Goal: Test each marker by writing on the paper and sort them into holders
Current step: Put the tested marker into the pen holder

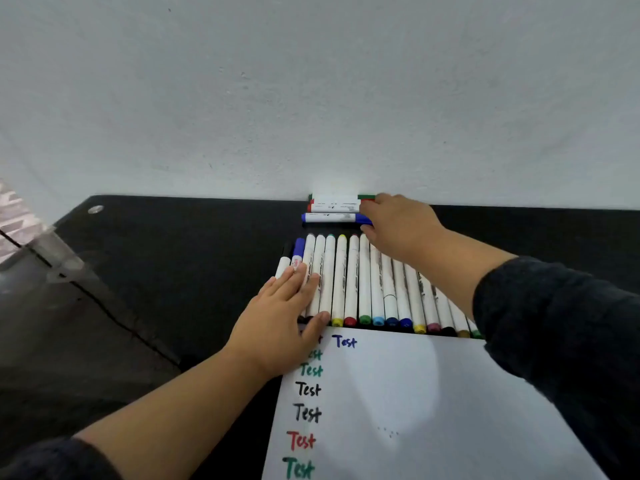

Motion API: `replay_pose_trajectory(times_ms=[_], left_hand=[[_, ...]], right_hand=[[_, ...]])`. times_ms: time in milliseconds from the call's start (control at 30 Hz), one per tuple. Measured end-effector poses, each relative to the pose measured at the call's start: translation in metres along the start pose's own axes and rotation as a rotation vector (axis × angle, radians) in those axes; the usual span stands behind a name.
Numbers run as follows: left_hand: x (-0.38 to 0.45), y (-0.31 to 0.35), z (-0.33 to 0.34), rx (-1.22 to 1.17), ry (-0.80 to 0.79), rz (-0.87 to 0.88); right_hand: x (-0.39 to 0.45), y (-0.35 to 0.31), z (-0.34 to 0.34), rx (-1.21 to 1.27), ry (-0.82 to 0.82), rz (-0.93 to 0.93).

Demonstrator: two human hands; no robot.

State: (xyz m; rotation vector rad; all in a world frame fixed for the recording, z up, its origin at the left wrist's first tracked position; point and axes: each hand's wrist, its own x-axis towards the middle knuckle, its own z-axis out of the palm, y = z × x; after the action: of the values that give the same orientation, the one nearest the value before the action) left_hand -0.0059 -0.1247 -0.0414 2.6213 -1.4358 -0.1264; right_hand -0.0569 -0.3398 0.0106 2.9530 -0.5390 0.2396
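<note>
A row of several white markers (363,282) with coloured caps lies side by side on the black table, just beyond the paper (415,393). My left hand (284,320) rests flat on the row's left end, fingers straight. My right hand (398,223) reaches to the back, its fingers curled round the cap end of a blue marker (329,218). Behind that marker, green and red markers (336,202) lie stacked against the wall. The paper carries the word "Test" written several times in green, black, red and blue.
The black table (173,258) meets a white wall (311,98) at the back. A clear plastic object (45,251) stands at the far left edge. A round silver fitting (96,209) sits in the table's back left corner.
</note>
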Motion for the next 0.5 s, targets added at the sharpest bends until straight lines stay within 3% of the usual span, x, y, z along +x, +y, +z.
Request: replay_pose_trajectory(times_ms=[300,500], left_hand=[[0.0,-0.003,0.003,-0.037,0.019,0.016],[0.0,-0.004,0.005,-0.034,0.038,0.024]], right_hand=[[0.044,-0.008,0.023,0.006,-0.135,-0.143],[0.059,-0.013,0.032,0.079,-0.143,-0.095]])
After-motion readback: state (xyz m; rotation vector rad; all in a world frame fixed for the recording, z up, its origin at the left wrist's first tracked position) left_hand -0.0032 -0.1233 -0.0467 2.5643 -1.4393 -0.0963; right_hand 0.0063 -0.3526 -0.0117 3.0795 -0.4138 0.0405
